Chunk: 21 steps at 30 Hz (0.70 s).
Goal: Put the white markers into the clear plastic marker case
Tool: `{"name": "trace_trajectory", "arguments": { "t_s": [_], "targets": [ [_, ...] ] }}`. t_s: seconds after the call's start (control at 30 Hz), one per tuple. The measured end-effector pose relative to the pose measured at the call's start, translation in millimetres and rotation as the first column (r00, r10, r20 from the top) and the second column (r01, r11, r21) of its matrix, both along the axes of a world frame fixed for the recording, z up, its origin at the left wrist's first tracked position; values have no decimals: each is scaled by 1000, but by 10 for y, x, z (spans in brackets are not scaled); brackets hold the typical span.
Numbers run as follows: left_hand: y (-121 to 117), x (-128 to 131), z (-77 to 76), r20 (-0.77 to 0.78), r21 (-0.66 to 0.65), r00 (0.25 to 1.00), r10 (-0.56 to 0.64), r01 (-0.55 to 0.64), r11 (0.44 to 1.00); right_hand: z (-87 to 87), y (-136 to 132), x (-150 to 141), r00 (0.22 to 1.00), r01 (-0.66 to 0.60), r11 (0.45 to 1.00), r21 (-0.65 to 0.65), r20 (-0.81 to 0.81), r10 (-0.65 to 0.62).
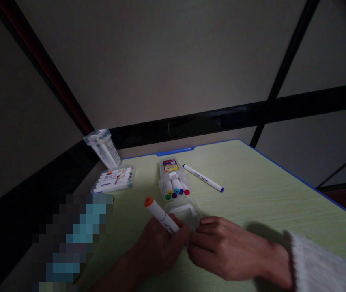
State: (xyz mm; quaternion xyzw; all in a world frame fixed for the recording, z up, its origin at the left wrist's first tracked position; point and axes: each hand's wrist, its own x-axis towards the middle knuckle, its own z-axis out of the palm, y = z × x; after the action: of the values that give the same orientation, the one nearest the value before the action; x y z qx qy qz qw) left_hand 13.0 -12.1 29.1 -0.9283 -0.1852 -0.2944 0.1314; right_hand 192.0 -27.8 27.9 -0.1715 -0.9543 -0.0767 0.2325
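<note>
My left hand (163,243) is closed round a white marker (164,219) with an orange cap, its orange end pointing up and away to the left. My right hand (221,247) is right beside it, fingers curled in by the marker's lower end; what they grip is hidden. Under and just beyond both hands lies a clear plastic lid (195,205). Past it, a clear marker case (165,182) lies on the table with several markers inside, their coloured ends facing me. To its right rests a loose white marker (203,178) with dark blue ends.
On the left of the pale green table (270,202) lies a flat clear pack of markers (114,179). Behind it stands a lidded clear container (107,150) with more markers. A blue rim edges the table, with panelled walls close behind. A pixelated patch covers the lower left.
</note>
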Motion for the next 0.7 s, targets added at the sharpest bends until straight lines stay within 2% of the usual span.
{"name": "trace_trajectory", "arguments": {
  "t_s": [0.17, 0.33, 0.7],
  "targets": [
    [0, 11, -13, -1, -19, 1000, -4, 4, 1000, 10, -2, 0, 1000, -7, 1000, -11, 4, 7],
    [0, 42, 1, 35, 23, 999, -19, 18, 1000, 11, -6, 6, 998, 5, 999, -43, 60, -2],
    [6, 29, -28, -64, -54, 998, 2, -5, 999, 23, -3, -1, 991, 30, 996, -86, 135, -18]
  ]
}}
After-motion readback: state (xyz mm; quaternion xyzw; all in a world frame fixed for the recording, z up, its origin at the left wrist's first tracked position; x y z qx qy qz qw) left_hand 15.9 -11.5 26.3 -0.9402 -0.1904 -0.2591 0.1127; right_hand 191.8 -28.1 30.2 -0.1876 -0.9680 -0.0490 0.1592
